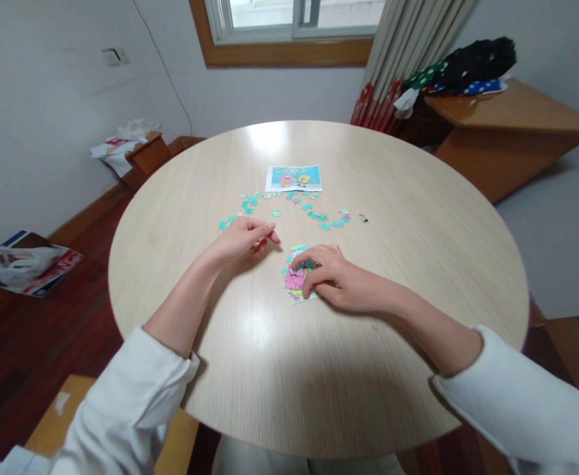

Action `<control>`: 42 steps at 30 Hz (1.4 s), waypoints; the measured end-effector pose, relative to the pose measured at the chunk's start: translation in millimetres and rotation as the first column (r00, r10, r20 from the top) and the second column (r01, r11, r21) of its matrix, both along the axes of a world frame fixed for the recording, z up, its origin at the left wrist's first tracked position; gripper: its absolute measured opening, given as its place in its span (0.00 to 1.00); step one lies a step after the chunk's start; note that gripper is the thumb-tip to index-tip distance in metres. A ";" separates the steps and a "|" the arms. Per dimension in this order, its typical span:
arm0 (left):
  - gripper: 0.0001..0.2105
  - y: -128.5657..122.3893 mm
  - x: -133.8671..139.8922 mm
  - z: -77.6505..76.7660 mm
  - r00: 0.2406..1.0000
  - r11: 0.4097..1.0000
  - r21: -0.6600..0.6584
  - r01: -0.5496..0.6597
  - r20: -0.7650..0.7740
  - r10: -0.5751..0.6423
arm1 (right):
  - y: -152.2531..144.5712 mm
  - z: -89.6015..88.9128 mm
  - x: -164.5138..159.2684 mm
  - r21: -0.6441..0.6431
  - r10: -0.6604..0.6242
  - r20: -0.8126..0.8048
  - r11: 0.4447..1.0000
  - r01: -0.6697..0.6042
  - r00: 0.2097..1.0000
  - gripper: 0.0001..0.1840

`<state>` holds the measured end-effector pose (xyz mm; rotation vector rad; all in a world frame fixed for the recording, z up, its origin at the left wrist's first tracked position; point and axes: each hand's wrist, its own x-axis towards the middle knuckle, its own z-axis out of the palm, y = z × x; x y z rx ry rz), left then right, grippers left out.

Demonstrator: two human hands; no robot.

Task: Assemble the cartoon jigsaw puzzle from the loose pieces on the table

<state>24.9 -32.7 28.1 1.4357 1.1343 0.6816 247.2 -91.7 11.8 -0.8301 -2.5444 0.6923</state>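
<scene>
A partly joined cartoon jigsaw puzzle [294, 282], with pink, yellow and teal areas, lies on the round table in front of me. My right hand [336, 277] reaches over its right side, bent fingers apart and fingertips touching it; part of the puzzle is hidden beneath. To the left of the puzzle, my left hand [249, 236] hovers over the table, loosely curled with its fingertips apart. No piece shows in it. Loose teal jigsaw pieces [247, 206] lie in a curved line beyond my hands. Behind them is a printed reference picture [294, 178] of the cartoon.
The round wooden table [418, 218] fills the middle of the view. A single pale green piece [276, 213] and a dark-marked piece [364, 218] lie apart from the line. At the right, a brown wooden cabinet [517, 112] holds piled cloth [477, 66].
</scene>
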 end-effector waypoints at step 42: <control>0.09 7.2 -6.7 -12.1 0.992 0.993 0.115 0.043 0.109 -0.055 | 51.4 -21.6 37.1 0.075 -0.587 -0.312 0.769 0.635 0.747 0.15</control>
